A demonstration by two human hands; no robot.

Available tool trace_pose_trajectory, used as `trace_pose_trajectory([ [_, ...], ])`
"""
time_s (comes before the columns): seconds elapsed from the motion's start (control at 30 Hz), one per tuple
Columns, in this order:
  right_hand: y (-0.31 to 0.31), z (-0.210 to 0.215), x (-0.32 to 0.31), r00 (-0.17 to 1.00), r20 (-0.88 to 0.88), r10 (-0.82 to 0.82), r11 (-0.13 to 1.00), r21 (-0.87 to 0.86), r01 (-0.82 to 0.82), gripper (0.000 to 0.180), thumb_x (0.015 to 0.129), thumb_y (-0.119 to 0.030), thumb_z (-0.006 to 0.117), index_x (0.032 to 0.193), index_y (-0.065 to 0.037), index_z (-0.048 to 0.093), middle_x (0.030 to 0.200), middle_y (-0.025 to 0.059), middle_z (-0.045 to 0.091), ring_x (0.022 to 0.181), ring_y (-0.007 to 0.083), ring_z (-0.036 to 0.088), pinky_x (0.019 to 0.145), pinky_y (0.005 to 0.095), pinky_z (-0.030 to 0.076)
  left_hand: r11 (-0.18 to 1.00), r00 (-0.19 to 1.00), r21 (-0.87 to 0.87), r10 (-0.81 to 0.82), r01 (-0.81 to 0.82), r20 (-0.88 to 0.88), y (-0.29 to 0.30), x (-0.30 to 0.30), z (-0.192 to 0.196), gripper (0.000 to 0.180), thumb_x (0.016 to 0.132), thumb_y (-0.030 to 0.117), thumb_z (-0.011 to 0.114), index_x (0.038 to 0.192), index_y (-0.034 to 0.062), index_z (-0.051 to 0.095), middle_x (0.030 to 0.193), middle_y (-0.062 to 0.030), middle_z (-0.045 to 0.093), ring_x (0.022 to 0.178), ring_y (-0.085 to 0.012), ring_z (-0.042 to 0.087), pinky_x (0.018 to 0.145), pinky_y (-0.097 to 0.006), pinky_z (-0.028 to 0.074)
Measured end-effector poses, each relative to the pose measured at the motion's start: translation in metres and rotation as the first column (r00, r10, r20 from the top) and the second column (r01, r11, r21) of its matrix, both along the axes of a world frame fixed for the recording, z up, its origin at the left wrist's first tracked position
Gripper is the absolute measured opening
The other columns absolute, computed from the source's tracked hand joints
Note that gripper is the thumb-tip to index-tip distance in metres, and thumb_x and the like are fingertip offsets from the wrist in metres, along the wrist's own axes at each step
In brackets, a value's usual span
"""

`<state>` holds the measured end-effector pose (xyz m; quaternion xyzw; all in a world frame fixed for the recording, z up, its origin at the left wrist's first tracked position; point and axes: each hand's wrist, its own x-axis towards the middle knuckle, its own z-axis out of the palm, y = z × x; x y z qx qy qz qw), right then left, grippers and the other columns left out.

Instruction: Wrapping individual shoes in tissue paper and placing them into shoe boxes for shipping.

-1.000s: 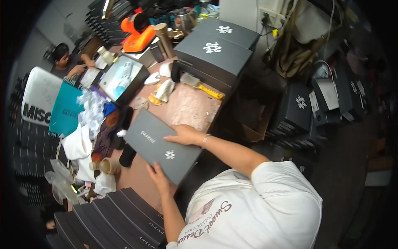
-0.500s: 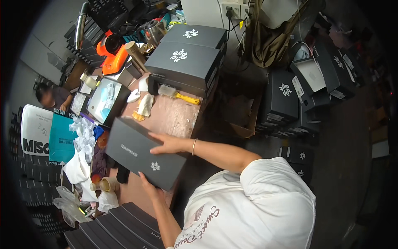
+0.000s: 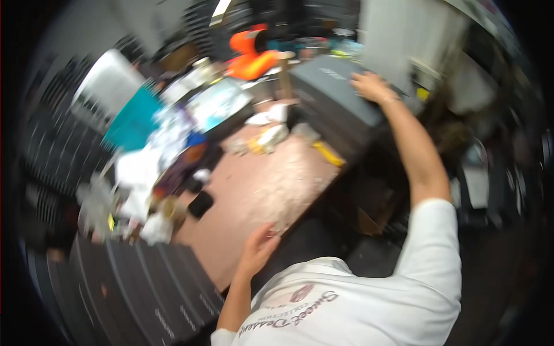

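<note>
The picture is smeared by motion. My right hand [image 3: 372,87] reaches far forward and rests on the lid of a dark grey shoebox [image 3: 326,83], its fingers stretched over the top. This box lies at the back right of the pinkish worktable [image 3: 236,173]; what is under it is too blurred to make out. Near the table's front edge is my left hand [image 3: 261,245], fingers loosely bent and apart, with nothing seen in them. A brush with a yellow handle [image 3: 328,154] lies just in front of the shoebox.
Dark boxes [image 3: 144,282] stand in a row at the near left. Crumpled white paper [image 3: 141,170], a teal carton [image 3: 134,118] and plastic bags crowd the left side. An orange tool [image 3: 252,57] and an open box with white contents [image 3: 219,104] are at the back.
The shoebox that both hands held over the table is gone from there. My right hand has moved forward onto a box at the back; my left has come off. The view has turned.
</note>
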<state>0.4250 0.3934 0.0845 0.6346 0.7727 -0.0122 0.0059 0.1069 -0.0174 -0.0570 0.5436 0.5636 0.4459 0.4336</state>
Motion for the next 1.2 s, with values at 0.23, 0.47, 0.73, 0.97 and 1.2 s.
trace_pose_trajectory([
  [0.23, -0.193, 0.033, -0.235, 0.324, -0.552, 0.768, 0.477, 0.156, -0.865, 0.051, 0.083, -0.014, 0.066, 0.13, -0.006, 0.048, 0.123, 0.017, 0.053, 0.104, 0.0336, 0.057, 0.089, 0.0366, 0.048, 0.706, 0.752, 0.675, 0.561, -0.216, -0.346, -0.13, -0.022, 0.146, 0.042, 0.076, 0.017, 0.077, 0.109, -0.0032, 0.062, 0.111, -0.0167, 0.062, 0.097, -0.0286, 0.062, 0.081, -0.037, 0.052],
  [0.47, -0.388, 0.061, -0.365, -0.384, -0.631, 0.674, -0.144, 0.398, -0.906, 0.077, 0.085, -0.022, 0.068, 0.147, -0.013, 0.023, 0.141, 0.0198, 0.034, 0.12, 0.0305, 0.049, 0.097, 0.0378, 0.045, -0.479, -0.286, 0.785, 0.875, -0.393, 0.391, -0.317, -0.086, 0.178, 0.037, 0.099, 0.02, 0.04, 0.125, -0.0037, 0.047, 0.129, -0.017, 0.048, 0.119, -0.03, 0.047, 0.103, -0.043, 0.037],
  [0.73, -0.442, 0.083, -0.417, -0.348, -0.933, 0.09, -0.136, 0.335, -0.932, 0.082, 0.092, -0.051, 0.051, 0.148, -0.003, 0.013, 0.146, 0.0214, 0.028, 0.13, 0.0298, 0.037, 0.106, 0.038, 0.033, -0.268, -0.219, 0.656, 0.963, -0.705, 0.159, -0.312, -0.106, 0.185, 0.061, 0.097, 0.048, 0.042, 0.128, -0.0039, 0.048, 0.126, -0.0146, 0.052, 0.116, -0.0244, 0.049, 0.099, -0.038, 0.037],
  [0.97, -0.361, 0.055, -0.342, -0.036, -0.918, -0.395, -0.206, 0.127, -0.97, 0.063, 0.092, -0.037, 0.052, 0.143, -0.005, 0.033, 0.138, 0.0091, 0.043, 0.121, 0.0179, 0.046, 0.098, 0.0305, 0.04, 0.242, 0.142, 0.874, 0.969, -0.421, -0.2, -0.175, -0.03, 0.166, 0.082, 0.089, 0.068, 0.035, 0.136, 0.0012, 0.032, 0.143, -0.031, 0.02, 0.133, -0.0431, 0.025, 0.107, -0.052, 0.024],
  [1.2, -0.303, -0.131, -0.17, 0.006, -0.941, -0.339, 0.446, -0.166, -0.88, 0.082, 0.078, -0.021, 0.067, 0.145, 0.0, 0.025, 0.145, 0.0149, 0.035, 0.136, 0.0234, 0.03, 0.112, 0.0351, 0.022, 0.765, 0.765, 0.11, 0.6, -0.634, 0.236, -0.1, 0.006, 0.026, 0.062, 0.096, 0.019, 0.046, 0.145, -0.0015, 0.013, 0.145, -0.0203, 0.024, 0.138, -0.0244, 0.022, 0.112, -0.036, 0.019],
])
